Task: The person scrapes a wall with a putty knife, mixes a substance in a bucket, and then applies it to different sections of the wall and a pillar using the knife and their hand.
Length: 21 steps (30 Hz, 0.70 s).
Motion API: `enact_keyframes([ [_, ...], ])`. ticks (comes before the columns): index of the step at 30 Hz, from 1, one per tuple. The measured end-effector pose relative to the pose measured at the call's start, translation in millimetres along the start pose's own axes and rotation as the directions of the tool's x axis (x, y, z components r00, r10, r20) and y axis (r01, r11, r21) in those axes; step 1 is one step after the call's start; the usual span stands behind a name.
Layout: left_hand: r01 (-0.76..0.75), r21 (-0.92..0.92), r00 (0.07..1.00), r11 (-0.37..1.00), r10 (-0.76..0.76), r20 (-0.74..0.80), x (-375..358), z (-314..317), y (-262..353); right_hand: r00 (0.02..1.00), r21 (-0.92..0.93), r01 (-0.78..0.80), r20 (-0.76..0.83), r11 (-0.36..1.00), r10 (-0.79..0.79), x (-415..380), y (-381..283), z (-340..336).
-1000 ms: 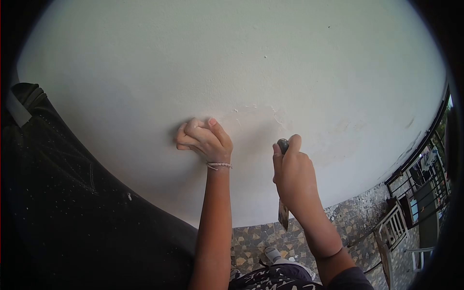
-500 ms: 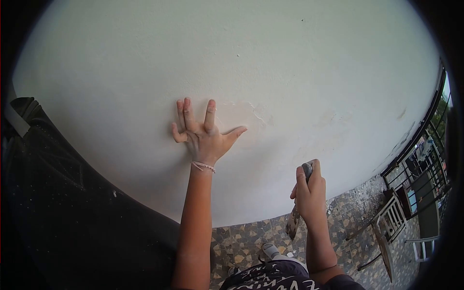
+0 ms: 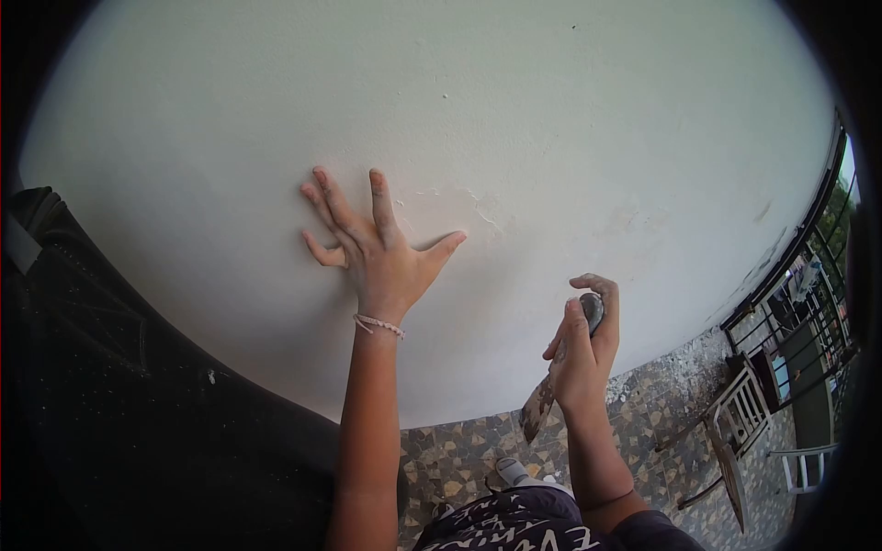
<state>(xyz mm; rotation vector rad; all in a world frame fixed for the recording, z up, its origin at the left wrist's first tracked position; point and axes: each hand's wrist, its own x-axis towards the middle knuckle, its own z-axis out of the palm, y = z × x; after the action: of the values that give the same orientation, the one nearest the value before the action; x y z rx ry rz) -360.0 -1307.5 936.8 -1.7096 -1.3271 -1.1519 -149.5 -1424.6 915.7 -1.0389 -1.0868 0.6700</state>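
A pale wall (image 3: 514, 119) fills most of the view, with a patch of peeling, cracked paint (image 3: 436, 211) near its middle. Spread against the wall just left of that patch is my left hand (image 3: 386, 253), fingers apart and holding nothing; its thumb reaches the patch's lower edge. A braided bracelet (image 3: 378, 325) circles that wrist. Lower right, my right hand (image 3: 583, 354) grips a putty knife by its dark handle, away from the wall patch. The stained blade of the putty knife (image 3: 537, 408) points down and left. White dust marks the fingers of both hands.
A large dark covered object (image 3: 138, 395) stands along the left. Below lies a mosaic-patterned floor (image 3: 459, 450) with white debris (image 3: 689, 367) by the wall. To the right are a wooden chair (image 3: 740, 418), a white-slatted seat (image 3: 804, 470) and metal bars (image 3: 818, 303).
My left hand has slid slightly left and up the wall, fingers spreading more. My right hand has turned, its index finger lifting off the handle, and the blade has swung left.
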Motion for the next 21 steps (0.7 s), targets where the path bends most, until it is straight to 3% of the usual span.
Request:
enact_keyframes([
  [2,0.005,-0.008,1.000,1.000,-0.005,0.030,0,3,2,0.982,0.168,0.146,-0.147,0.975,-0.121,10,5,7],
  [5,0.012,-0.002,0.995,1.000,-0.012,0.096,0,2,1,0.884,0.171,0.389,-0.346,0.905,-0.314,34,1,16],
  [10,0.018,0.038,0.981,0.999,-0.025,0.191,6,-18,6,0.779,0.198,0.576,-0.426,0.793,-0.459,65,-15,36],
  [21,0.042,0.006,0.966,0.999,-0.042,0.255,15,-29,15,0.667,0.206,0.710,-0.503,0.673,-0.550,97,-32,60],
])
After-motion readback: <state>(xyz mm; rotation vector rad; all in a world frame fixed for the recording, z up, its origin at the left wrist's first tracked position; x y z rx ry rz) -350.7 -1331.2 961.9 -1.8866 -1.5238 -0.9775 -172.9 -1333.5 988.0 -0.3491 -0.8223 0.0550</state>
